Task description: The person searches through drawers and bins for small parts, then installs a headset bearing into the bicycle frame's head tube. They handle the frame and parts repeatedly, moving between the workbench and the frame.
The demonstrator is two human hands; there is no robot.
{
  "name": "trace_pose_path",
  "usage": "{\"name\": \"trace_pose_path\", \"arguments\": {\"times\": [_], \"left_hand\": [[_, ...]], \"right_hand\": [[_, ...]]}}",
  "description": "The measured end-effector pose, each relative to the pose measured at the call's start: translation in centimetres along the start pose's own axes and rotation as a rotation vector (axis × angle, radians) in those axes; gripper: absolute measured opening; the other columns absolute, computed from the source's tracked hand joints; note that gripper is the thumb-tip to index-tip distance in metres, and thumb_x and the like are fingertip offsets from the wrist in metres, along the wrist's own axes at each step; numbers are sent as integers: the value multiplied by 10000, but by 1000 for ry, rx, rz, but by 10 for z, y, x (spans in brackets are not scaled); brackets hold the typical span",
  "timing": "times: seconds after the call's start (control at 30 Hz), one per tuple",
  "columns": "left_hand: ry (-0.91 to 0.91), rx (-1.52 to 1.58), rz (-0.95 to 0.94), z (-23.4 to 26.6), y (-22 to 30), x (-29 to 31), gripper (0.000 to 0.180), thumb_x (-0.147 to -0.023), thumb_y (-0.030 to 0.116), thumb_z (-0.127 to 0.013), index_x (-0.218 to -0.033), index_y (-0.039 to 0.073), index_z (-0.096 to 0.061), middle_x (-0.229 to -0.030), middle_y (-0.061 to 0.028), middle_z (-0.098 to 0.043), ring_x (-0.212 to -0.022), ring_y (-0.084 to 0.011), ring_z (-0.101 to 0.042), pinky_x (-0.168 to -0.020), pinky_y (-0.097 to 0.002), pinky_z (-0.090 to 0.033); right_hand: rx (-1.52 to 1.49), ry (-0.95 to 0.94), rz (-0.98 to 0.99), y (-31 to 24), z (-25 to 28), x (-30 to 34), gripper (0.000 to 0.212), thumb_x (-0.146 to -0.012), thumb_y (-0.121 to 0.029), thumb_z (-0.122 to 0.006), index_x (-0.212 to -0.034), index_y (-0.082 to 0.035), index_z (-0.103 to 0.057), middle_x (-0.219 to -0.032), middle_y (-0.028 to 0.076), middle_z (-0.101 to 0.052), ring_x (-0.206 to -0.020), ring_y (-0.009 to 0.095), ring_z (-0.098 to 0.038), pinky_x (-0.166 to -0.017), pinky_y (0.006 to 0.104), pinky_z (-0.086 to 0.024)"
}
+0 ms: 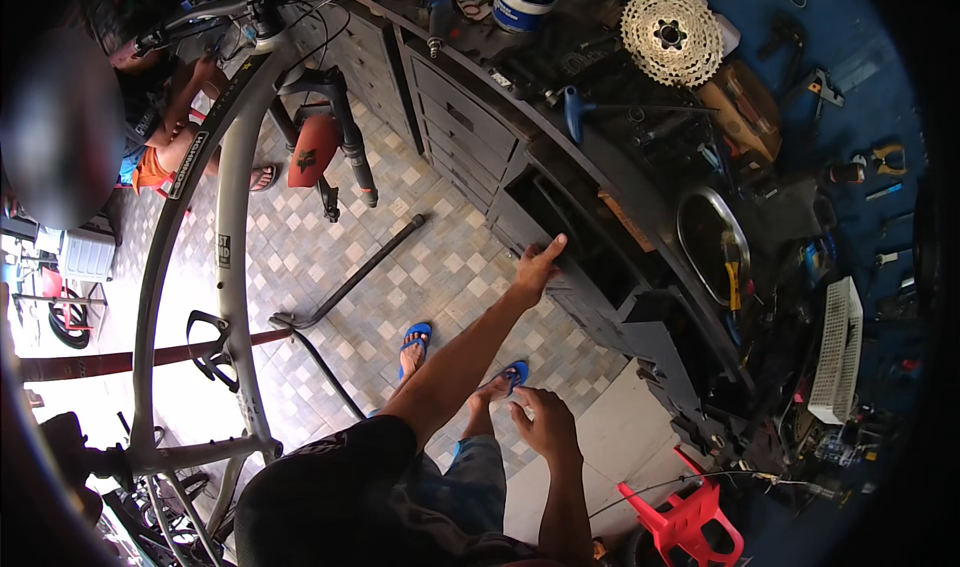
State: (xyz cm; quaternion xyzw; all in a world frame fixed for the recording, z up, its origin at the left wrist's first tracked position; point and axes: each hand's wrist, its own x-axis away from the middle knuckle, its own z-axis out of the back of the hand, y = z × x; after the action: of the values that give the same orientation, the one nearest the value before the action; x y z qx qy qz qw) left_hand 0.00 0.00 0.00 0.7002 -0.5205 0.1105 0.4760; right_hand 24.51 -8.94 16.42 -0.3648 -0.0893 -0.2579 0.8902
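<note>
My left hand (pixel 540 267) reaches out to a pulled-out dark drawer (pixel 520 235) under the workbench. Its thumb lies toward the drawer's inside, and the other fingers curl at the front edge. Inside the drawer it is dark, and the contents are hard to make out. A brown strip (pixel 625 221) shows along its far side. Nothing is held in my right hand (pixel 547 422), which hangs in front of my body with its fingers loosely bent and apart.
A bicycle frame (pixel 235 197) hangs at the left, near a seated person (pixel 175 132). On the workbench (pixel 480 85) lie a large cassette (pixel 672 35), a blue-handled hex key (pixel 573 115), a tub (pixel 525 2) and a white basket (pixel 838 352). A red plastic chair (pixel 690 522) stands lower right.
</note>
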Motion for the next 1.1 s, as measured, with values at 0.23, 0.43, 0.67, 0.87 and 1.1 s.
{"name": "trace_pose_path", "arguments": {"times": [0.23,0.43,0.67,0.87,1.1], "left_hand": [[-44,-77,-19,63,8,82,734,-899,475,-866,-1374,9,-556,-1299,-103,-657,-1160,-238,-665,-969,-431,-566],[-19,-16,-17,115,4,153,541,-956,288,-755,-1411,63,-569,-1284,-75,-667,-1213,-248,-644,-1023,-470,-529],[-12,73,80,153,-8,174,513,-930,217,-756,-1393,91,-575,-1298,-69,-649,-1261,-259,-612,-1097,-526,-482],[-13,110,75,173,-30,161,495,-936,180,-728,-1393,98,-559,-1311,-65,-629,-1271,-261,-603,-1108,-555,-469],[-32,101,95,170,-25,162,483,-930,161,-703,-1388,103,-560,-1299,-66,-631,-1268,-271,-613,-1113,-548,-471]], "right_hand": [[-21,127,78,-25,-10,-27,281,-975,-295,-747,-1154,-80,-725,-1009,124,-771,-919,363,-731,-847,461,-577],[-94,153,69,-26,-20,-31,278,-980,-275,-753,-1187,-92,-721,-990,103,-758,-892,305,-750,-797,415,-591],[-280,107,8,-34,-36,-32,290,-1003,-286,-749,-1238,-119,-719,-990,94,-753,-865,255,-770,-740,374,-608],[-344,150,-43,-34,-23,-53,271,-980,-260,-771,-1203,-110,-734,-969,92,-753,-866,261,-768,-744,371,-609],[-343,384,-39,2,-31,-117,219,-1012,-144,-713,-1215,-60,-720,-945,137,-744,-849,296,-759,-708,370,-591]]}}
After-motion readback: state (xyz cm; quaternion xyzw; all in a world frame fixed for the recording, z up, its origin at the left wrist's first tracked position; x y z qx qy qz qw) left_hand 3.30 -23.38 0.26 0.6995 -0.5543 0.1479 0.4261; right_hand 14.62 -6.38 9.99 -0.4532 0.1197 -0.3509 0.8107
